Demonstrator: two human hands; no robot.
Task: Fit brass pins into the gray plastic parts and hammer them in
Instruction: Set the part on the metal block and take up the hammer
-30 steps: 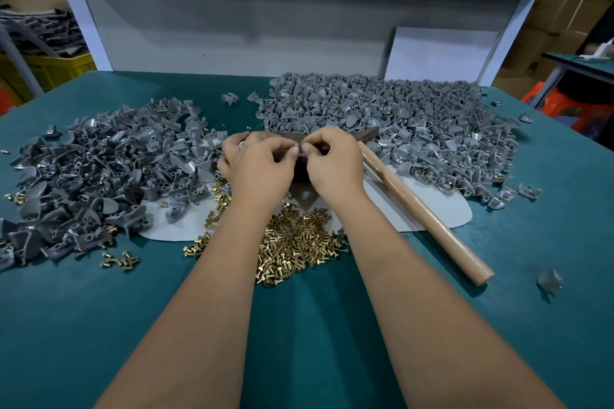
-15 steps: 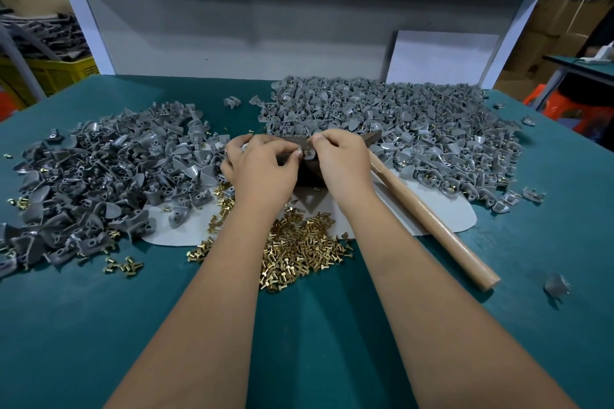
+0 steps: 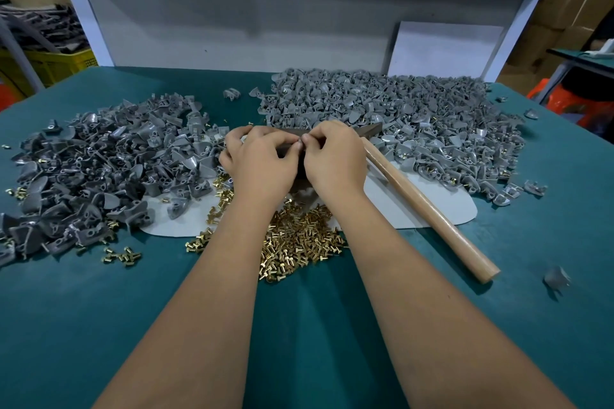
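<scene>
My left hand [image 3: 262, 164] and my right hand [image 3: 334, 159] meet fingertip to fingertip above a dark block in the middle of the table. Between the fingertips they pinch a small gray plastic part [image 3: 300, 145]; most of it is hidden, and I cannot see whether a pin is in it. A heap of brass pins [image 3: 299, 239] lies under my forearms. The hammer lies to the right of my right hand, its wooden handle [image 3: 428, 209] pointing toward the near right. Large piles of gray plastic parts lie on the left [image 3: 99, 159] and at the back right [image 3: 415, 116].
A white sheet [image 3: 432, 206] lies under the work area on the teal table [image 3: 99, 309]. A few brass pins [image 3: 124, 256] are scattered near the left. One stray gray part [image 3: 556, 277] sits at the near right. A white frame and a panel close off the back.
Both hands have stayed together over the block, their fingertips shifting slightly on the small part. The view has tilted a little.
</scene>
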